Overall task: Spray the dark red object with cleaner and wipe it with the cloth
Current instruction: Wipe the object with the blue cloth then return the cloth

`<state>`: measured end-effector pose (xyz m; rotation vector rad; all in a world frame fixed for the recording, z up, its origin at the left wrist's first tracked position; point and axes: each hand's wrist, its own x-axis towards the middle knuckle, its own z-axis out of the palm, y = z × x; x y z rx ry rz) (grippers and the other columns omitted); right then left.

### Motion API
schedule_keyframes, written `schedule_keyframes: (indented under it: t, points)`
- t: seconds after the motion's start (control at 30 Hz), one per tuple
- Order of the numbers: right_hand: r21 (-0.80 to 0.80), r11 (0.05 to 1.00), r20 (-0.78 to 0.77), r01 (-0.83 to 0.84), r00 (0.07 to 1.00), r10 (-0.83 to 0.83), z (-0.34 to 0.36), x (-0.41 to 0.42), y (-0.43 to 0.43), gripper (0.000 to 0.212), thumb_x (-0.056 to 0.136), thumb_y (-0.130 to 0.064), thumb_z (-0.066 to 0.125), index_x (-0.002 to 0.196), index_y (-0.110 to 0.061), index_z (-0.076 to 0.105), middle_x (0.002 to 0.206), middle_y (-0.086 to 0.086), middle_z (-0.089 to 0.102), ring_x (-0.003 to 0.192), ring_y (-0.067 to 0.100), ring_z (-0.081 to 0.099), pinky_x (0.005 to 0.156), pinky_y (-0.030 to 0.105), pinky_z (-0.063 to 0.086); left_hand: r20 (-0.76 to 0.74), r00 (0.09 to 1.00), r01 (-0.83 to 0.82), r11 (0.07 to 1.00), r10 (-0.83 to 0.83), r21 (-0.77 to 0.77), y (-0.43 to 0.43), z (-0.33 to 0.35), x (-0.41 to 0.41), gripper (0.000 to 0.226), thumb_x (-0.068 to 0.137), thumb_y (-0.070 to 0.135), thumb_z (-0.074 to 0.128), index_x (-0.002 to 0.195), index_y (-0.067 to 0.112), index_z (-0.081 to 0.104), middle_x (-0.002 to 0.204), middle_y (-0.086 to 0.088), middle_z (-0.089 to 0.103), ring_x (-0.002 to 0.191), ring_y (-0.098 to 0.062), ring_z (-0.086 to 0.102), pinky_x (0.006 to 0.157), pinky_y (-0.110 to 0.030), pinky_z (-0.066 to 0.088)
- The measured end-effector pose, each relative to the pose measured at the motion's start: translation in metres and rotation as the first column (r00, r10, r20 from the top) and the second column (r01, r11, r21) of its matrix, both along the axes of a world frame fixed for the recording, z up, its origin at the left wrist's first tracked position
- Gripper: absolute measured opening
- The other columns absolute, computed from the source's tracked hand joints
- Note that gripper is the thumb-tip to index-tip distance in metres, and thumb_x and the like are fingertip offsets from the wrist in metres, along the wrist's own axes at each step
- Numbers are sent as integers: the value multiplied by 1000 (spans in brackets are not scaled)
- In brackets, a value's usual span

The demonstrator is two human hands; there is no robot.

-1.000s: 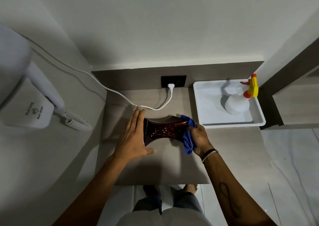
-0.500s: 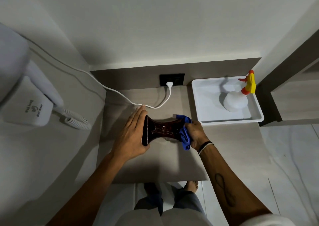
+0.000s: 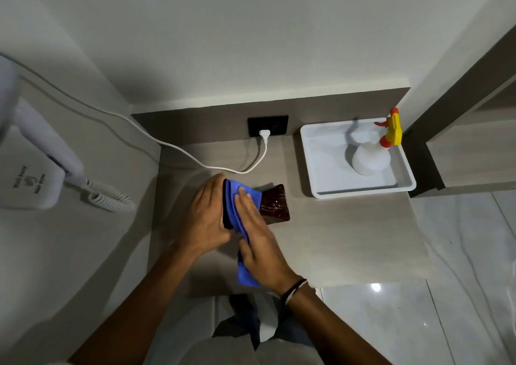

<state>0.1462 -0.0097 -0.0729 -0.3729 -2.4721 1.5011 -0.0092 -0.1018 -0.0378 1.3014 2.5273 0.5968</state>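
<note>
- Left hand (image 3: pixel 205 216) was flat against the left end of the dark red object (image 3: pixel 273 204), fingers extended, bracing it rather than gripping around it.
- Right hand (image 3: pixel 258 242) lay palm-down on the blue cloth (image 3: pixel 233 197), pressing it onto the object's upper face; fingers mostly straight, cloth pinned under the palm, not bunched in a fist.
- Object sat at frame centre on the grey counter (image 3: pixel 349 233), lying on its side; only its right flared end showed, the rest was under cloth and hands.
- Loose tail of the cloth hung down toward the lower centre of the frame, below the right wrist.
- Spray bottle (image 3: pixel 371 152) stood in the white tray (image 3: pixel 318 169) at right of centre, well apart from both hands.
- Judgement: spray step looked finished, since the bottle was parked; the exposed end looked glossy, but wet or just shiny, could not tell.
- Judgement: wiping was mid-way. The exposed right end and the underside were possibly left to do.
- White cord (image 3: pixel 195 159) ran across the counter just behind the work area, clear of the hands.
</note>
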Motion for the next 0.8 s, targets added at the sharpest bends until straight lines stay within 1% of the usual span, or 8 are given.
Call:
schedule_keyframes:
  t: [0.1, 0.2, 0.33, 0.47, 0.57, 0.63, 0.7, 0.8]
  points:
    - [207, 978, 98, -31, 995, 11, -24, 4, 18, 102, 89, 8, 55, 172, -17, 1, 182, 1, -10, 169, 22, -7, 138, 41, -1, 2, 1000, -17, 1000, 17, 16, -5, 0, -10, 94, 59, 22, 96, 139, 3, 51, 126, -14, 63, 113, -28, 61, 95, -32, 48]
    - [355, 935, 280, 25, 951, -132, -39, 10, 52, 103, 92, 17, 60, 170, -13, 0, 176, 1, -20, 168, 28, -13, 137, 47, -4, 58, 995, -81, 996, 80, 24, -9, 0, -18, 98, 57, 20, 97, 140, 10, 48, 125, -8, 58, 111, -21, 53, 88, -29, 42]
    - [178, 984, 166, -12, 986, -18, -21, -12, 23, 104, 88, 22, 54, 172, -14, 4, 181, 4, -9, 169, 26, -8, 138, 51, 7, 119, 989, -97, 994, 92, 44, -6, -2, -17, 86, 60, 26, 90, 134, 7, 53, 123, -11, 61, 110, -27, 58, 91, -40, 53]
    - [223, 970, 12, -100, 995, 100, -16, -22, -9, 105, 90, 15, 53, 172, -18, -4, 182, 1, -11, 169, 22, -9, 137, 43, 2, 145, 987, -80, 996, 73, 42, -11, -6, -17, 80, 67, 41, 79, 134, 3, 57, 125, -18, 65, 116, -35, 64, 102, -39, 48]
    - [404, 913, 161, -53, 987, -14, -32, -9, 31, 101, 93, 19, 54, 171, -16, -1, 179, 3, -16, 168, 26, -12, 138, 47, -1, 127, 984, -126, 992, 126, -9, -17, -5, -22, 97, 57, 26, 95, 140, 12, 48, 127, -6, 59, 115, -25, 57, 92, -38, 51]
    - [429, 903, 271, -11, 956, -117, -40, 0, 54, 98, 96, 18, 53, 171, -15, -2, 175, 0, -22, 167, 28, -15, 138, 50, 3, 128, 983, -129, 991, 133, -38, -15, -3, -21, 107, 57, 25, 97, 148, 12, 42, 136, -8, 55, 122, -24, 53, 96, -36, 49]
    - [344, 938, 267, 35, 955, -134, -37, -4, 46, 99, 95, 15, 54, 171, -16, -1, 176, -3, -20, 168, 28, -13, 137, 53, 9, 139, 983, -117, 993, 119, -25, -8, 0, -18, 103, 58, 23, 95, 146, 12, 43, 135, -8, 56, 122, -25, 54, 97, -37, 50]
    - [209, 978, 106, -16, 994, -7, -25, -20, 1, 90, 96, 0, 40, 172, -21, -4, 181, -6, -16, 169, 22, -10, 137, 50, 5, 141, 984, -115, 993, 111, 19, -3, 1, -16, 89, 57, 10, 94, 136, 3, 53, 129, -17, 62, 118, -38, 62, 97, -36, 46]
